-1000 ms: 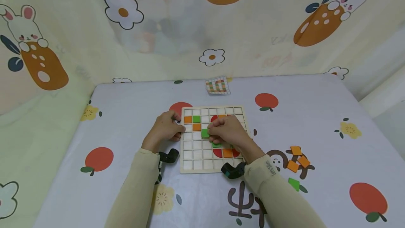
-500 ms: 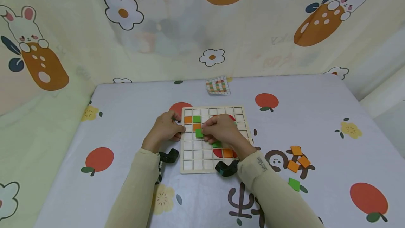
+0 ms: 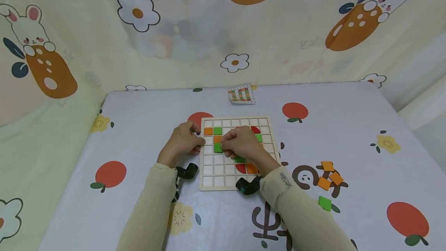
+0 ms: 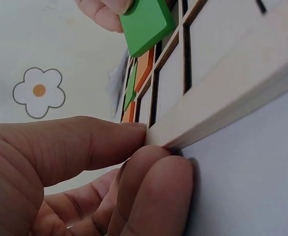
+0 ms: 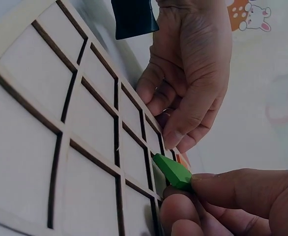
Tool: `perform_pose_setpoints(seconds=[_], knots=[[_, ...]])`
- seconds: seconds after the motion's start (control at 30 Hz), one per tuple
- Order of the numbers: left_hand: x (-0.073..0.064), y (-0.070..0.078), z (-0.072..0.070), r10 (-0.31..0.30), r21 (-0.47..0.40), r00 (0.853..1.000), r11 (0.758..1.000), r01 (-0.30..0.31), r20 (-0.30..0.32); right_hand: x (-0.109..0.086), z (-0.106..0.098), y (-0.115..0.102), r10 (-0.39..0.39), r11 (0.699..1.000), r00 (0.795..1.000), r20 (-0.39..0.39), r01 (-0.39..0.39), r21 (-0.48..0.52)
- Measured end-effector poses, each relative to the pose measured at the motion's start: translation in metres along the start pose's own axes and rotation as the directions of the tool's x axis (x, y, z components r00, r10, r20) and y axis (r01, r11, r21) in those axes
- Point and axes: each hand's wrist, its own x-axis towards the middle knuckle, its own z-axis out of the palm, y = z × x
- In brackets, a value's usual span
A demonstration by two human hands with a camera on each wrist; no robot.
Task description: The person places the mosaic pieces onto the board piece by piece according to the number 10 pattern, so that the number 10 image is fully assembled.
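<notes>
A wooden grid board [image 3: 217, 170] lies on the table with orange, green and red tiles in some of its cells. My left hand [image 3: 181, 142] pinches its left edge, thumb on the top rim and fingers against the side. In my right hand [image 3: 245, 142], thumb and fingers pinch a green square tile [image 4: 146, 27] by one edge. The tile hangs tilted over a cell in the second column, just below an orange tile [image 3: 217, 139]. A green tile [image 3: 217, 131] and another orange tile [image 3: 208, 131] sit in the row above. My right hand covers part of the board's middle.
Several loose orange tiles [image 3: 324, 183] and a green tile [image 3: 325, 203] lie on the table at the right. Behind the board is a small card [image 3: 241, 94] with a coloured grid pattern. A patterned curtain [image 3: 184, 49] rises behind the table.
My right hand has moved a little left with the green tile, from the third column to over the second. The left hand has stayed at the board's edge.
</notes>
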Motion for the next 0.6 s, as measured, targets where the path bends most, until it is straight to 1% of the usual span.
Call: perform_pose_setpoints(seconds=[0.43,0.6], knots=[[-0.0012,0.0016,-0.0005,0.003,-0.005,1.000,1.000,-0.003,0.002,-0.0016,0.0007,0.0004,-0.003,1.000,1.000,0.001,0.003,0.012],[-0.0015,0.0016,-0.0005,0.000,-0.011,1.000,1.000,0.000,0.001,-0.0013,0.0010,0.0019,-0.004,1.000,1.000,-0.007,0.004,0.001]])
